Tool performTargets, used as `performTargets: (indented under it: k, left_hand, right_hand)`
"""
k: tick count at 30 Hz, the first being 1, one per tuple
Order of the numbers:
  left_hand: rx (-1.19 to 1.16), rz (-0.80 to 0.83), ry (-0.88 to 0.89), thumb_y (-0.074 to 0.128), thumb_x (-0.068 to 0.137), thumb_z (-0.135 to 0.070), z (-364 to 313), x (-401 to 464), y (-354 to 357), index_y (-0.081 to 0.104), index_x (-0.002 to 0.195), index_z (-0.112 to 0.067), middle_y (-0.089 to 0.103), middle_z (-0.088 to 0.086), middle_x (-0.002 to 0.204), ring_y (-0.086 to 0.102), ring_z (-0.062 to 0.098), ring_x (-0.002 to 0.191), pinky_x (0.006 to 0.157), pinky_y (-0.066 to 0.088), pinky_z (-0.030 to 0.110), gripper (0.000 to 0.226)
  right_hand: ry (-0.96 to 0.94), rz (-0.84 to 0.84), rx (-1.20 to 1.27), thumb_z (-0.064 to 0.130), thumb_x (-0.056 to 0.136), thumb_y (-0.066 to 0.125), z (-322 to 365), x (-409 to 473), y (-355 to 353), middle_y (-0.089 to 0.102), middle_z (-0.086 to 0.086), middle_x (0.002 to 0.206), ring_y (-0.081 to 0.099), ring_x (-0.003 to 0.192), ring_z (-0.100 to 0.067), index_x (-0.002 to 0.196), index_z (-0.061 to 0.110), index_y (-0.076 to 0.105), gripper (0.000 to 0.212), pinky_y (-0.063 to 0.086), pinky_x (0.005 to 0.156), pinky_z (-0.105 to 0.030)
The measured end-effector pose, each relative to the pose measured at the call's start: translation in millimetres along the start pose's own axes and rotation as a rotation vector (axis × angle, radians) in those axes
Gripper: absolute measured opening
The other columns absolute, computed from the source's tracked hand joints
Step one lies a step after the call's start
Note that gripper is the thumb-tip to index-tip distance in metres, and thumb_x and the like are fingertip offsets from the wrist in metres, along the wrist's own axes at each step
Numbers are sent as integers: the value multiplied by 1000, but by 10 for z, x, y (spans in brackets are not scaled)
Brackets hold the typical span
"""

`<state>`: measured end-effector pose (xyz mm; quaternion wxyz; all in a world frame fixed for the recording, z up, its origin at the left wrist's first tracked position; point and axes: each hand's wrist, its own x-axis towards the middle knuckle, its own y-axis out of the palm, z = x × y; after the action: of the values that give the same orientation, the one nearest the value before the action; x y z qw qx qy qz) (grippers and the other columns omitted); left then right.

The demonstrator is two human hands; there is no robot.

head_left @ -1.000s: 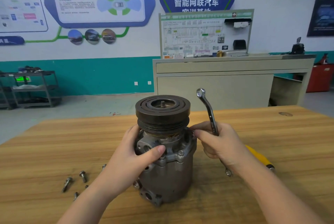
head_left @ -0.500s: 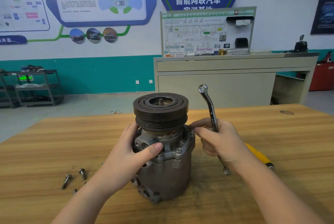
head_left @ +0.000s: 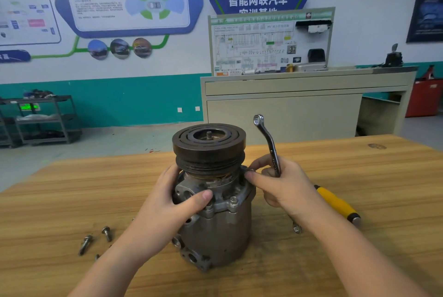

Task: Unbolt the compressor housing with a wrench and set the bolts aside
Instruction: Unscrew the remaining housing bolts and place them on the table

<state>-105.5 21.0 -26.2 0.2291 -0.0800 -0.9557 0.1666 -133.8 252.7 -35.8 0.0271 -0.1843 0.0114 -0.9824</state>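
While the compressor (head_left: 213,200) is standing upright at the near middle of the wooden table (head_left: 359,248), the left hand (head_left: 167,205) is gripping its housing and the right hand (head_left: 285,184) is clutching the wrench (head_left: 269,145), fingertips pinching at the flange's right edge. Loose bolts (head_left: 96,240) are lying near left.

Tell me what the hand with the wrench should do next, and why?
Probably twist that bolt out with the fingertips: the right hand pinches it at the compressor flange, wrench tucked idle in the palm, while the left hand steadies the body.
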Motion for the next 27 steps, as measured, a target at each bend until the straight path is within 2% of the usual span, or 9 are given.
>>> performTargets:
  k: [3, 5, 10, 14, 16, 19, 21, 23, 27]
  left_hand:
    - [2, -2, 11, 67, 57, -68, 0, 1, -2, 50, 108, -70, 59, -26, 124, 55, -8, 113, 96, 46, 28, 54]
    - [5, -4, 8, 67, 57, -69, 3, -2, -5, 50, 108, -71, 58, -26, 125, 55, -8, 114, 96, 45, 27, 54]
    - [5, -7, 3, 67, 56, -71, 9, -2, -3, 48, 106, -74, 57, -31, 122, 54, -11, 112, 92, 45, 21, 54]
    - [0, -5, 6, 67, 56, -70, 5, -4, -3, 49, 109, -71, 57, -29, 125, 54, -8, 115, 96, 45, 26, 56]
    - [-1, -2, 7, 67, 56, -70, -2, -5, -2, 49, 108, -72, 57, -28, 125, 54, -9, 114, 95, 45, 25, 55]
    - [-4, -1, 7, 67, 56, -70, -6, -4, 1, 49, 107, -72, 58, -29, 123, 55, -9, 113, 94, 46, 25, 54]
    - [-4, -3, 9, 67, 57, -69, -9, -3, 1, 49, 105, -73, 59, -30, 120, 56, -9, 112, 92, 46, 25, 52]
    - [-3, -5, 8, 67, 57, -69, -3, -1, 0, 50, 107, -71, 59, -28, 123, 56, -7, 113, 96, 47, 28, 53]
    - [2, -9, 8, 67, 57, -69, 9, 0, -4, 49, 109, -71, 57, -27, 125, 55, -6, 115, 100, 46, 33, 55]
  right_hand:
    - [-1, 30, 38, 7, 88, 63, 1, -18, -8, 32, 6, 44, 25, 35, -11, 84, 15, 68, 11, 20, 40, -20]
    - [-37, 1, -24, 12, 86, 69, 4, -16, 17, 34, 8, 42, 28, 34, -10, 88, 15, 64, 6, 22, 39, -19]
    - [-20, -32, 30, 5, 86, 68, -7, 16, -9, 32, 8, 42, 26, 33, -9, 73, 17, 68, 18, 22, 39, -17]
    - [-38, -8, -18, 15, 85, 70, -13, 4, 6, 35, 10, 41, 28, 32, -8, 82, 16, 64, 6, 23, 38, -17]
    - [-31, -30, -45, 15, 81, 75, -26, 17, 3, 34, 10, 42, 29, 33, -8, 81, 16, 62, 13, 24, 38, -18]
    - [-9, -5, 33, 13, 81, 70, -5, 6, -6, 33, 7, 43, 26, 33, -10, 76, 17, 69, 7, 22, 39, -18]
    - [-2, 22, 39, 15, 82, 67, 11, -9, 7, 33, 7, 42, 26, 33, -10, 83, 16, 68, 2, 22, 39, -18]
    - [-10, 4, -5, 13, 85, 70, 10, -4, 22, 35, 7, 42, 27, 33, -10, 91, 12, 61, 11, 23, 38, -18]
    - [-3, -46, 40, 6, 84, 70, 16, 4, -2, 31, 5, 43, 25, 34, -11, 78, 12, 63, 11, 19, 39, -19]
